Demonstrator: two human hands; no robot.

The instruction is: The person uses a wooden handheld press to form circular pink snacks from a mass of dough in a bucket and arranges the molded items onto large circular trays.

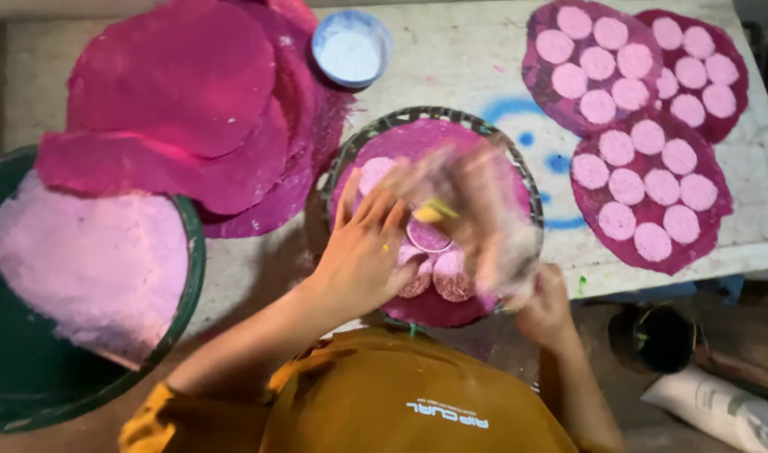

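Two bare hands seen from above, at work over a round woven tray [350,155] near the table's front edge, with an ochre-shirted torso [401,394] at the bottom of the view; left hand [363,252] spread flat, fingers apart, pressing on the magenta sheet [417,138] lining the tray, fingertips close to a small pale pink disc [374,172]; right hand [545,309] at the tray's near right rim, closed around the edge of a clear, blurred plastic piece [485,210] lifted over the tray, exact grip too smeared to tell; beneath that blur, a small yellow tool [430,212] and a ring-shaped pink round [428,236], with two more half-dusted rounds [441,277] just below; to the left, a stack of large magenta sheets [183,101] overlapping one another, and a dark green basin [32,377] heaped with pale pink powder [86,260]; at top centre, a small blue bowl [350,46] of whitish powder; to the right on the pale table [459,75], three finished magenta sheets [652,184], each dotted with seven pale pink discs, touching one another; blue paint marks on the tabletop between tray and finished sheets; below the table edge at right, a dark bucket [656,335] and a white sack [719,407] on the floor
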